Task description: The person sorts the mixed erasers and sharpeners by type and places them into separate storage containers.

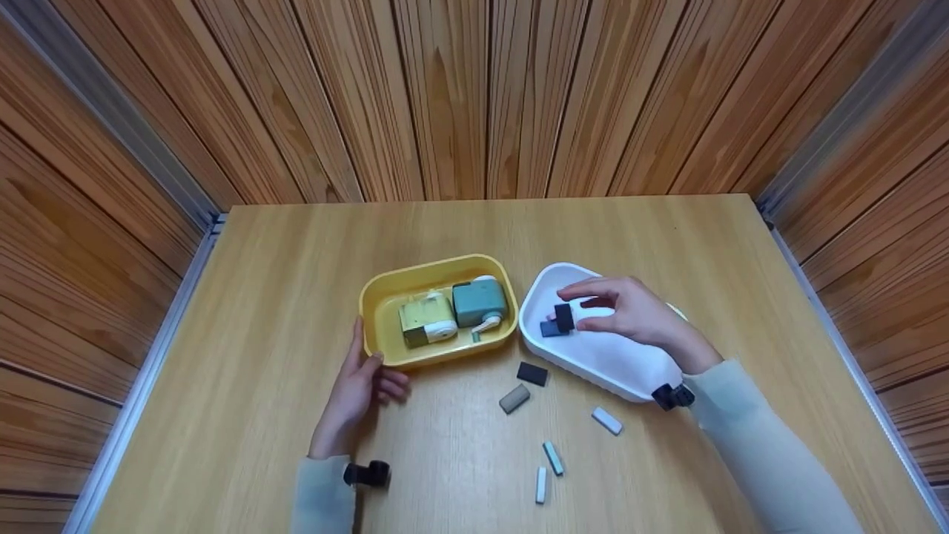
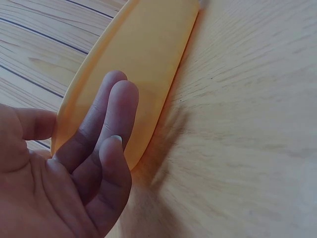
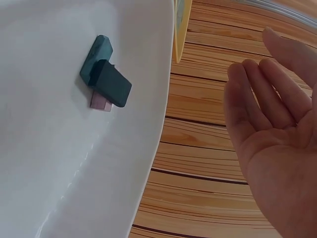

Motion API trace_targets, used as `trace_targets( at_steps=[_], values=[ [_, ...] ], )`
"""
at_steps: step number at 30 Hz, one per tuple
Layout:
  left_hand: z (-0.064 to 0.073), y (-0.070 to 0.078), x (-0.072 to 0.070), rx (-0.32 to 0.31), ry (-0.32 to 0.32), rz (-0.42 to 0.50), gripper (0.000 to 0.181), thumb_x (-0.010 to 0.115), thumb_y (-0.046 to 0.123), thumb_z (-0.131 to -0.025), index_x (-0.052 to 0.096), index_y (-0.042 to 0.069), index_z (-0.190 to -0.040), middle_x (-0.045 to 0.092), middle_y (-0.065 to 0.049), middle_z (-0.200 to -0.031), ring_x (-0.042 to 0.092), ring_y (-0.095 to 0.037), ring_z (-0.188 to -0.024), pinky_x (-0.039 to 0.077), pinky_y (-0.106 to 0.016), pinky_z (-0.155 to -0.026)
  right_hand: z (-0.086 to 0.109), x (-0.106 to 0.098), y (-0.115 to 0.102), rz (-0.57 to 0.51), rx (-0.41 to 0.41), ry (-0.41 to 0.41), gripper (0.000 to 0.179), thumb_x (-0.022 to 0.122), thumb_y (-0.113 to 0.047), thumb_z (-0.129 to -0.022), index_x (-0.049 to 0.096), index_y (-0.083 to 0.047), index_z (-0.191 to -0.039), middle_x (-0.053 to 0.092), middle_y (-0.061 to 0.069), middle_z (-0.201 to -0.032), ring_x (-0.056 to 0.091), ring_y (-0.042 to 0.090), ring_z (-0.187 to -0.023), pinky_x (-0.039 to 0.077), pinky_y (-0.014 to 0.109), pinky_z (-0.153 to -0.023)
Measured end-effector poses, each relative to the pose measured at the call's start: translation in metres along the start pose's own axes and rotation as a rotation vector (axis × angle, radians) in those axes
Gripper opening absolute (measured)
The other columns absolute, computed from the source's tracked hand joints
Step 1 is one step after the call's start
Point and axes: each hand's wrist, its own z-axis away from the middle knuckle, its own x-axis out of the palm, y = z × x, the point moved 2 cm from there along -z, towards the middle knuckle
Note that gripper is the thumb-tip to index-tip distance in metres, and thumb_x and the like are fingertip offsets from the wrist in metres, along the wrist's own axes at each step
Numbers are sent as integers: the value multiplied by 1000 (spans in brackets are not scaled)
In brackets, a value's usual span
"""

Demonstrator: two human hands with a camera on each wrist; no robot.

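Observation:
My left hand (image 1: 356,389) touches the near left corner of a yellow tray (image 1: 384,319); in the left wrist view its loosely bent fingers lie outside the wall. The tray holds a light green box with a white part (image 1: 426,315) and a teal box with a white crank (image 1: 479,300). My right hand (image 1: 630,315) is over a white tray (image 1: 586,360), thumb and fingers apart. In the right wrist view nothing is in that hand. A black block (image 3: 113,84) leans tilted across a blue-grey block (image 3: 97,53) and a pink block (image 3: 100,102) inside.
In front of the trays lie a black block (image 1: 532,374), a grey block (image 1: 514,399), a white block (image 1: 607,420), a light blue stick-shaped block (image 1: 553,458) and a pale one (image 1: 541,485). Wooden panels (image 1: 474,96) stand behind the table (image 1: 296,245).

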Motion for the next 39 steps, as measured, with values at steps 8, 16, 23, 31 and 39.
trace_targets(
  at_steps=[8, 16, 23, 31, 39],
  values=[
    [0, -1, 0, -12, 2, 8, 64, 31, 21, -109, 0, 49, -157, 69, -25, -91, 68, -39, -76, 48, -35, -61, 15, 10, -4, 20, -50, -32, 45, 78, -27, -88, 67, -22, -131, 64, -4, -131, 59, 21, -120, 46, 44, -100],
    [-1, -3, 0, -17, 9, 16, 64, 30, 19, -109, -1, 48, -157, 69, -25, -90, 68, -38, -75, 50, -35, -61, 30, 25, -7, 52, -107, -41, 43, 77, -24, -88, 68, -25, -130, 63, -7, -132, 60, 18, -120, 50, 38, -96],
    [-1, -3, 0, 5, 1, 5, 65, 31, 17, -109, -2, 43, -159, 69, -25, -88, 68, -38, -74, 50, -36, -61, 42, 47, -7, 15, -151, -80, 41, 76, -22, -90, 67, -22, -131, 64, -3, -132, 59, 19, -119, 48, 35, -98],
    [-2, -3, 0, -20, 11, 15, 64, 32, 20, -109, -1, 47, -158, 69, -25, -91, 68, -39, -76, 50, -36, -62, 55, 73, 0, -45, -146, -134, 43, 76, -22, -90, 66, -23, -132, 65, -1, -131, 60, 17, -119, 46, 34, -99],
    [-2, -2, 0, -25, 14, 13, 64, 31, 20, -109, 0, 49, -157, 69, -25, -92, 68, -39, -77, 50, -36, -63, 64, 95, 17, -85, -85, -228, 48, 77, -9, -87, 65, -14, -133, 64, 2, -132, 60, 16, -119, 49, 37, -98]
  ],
)
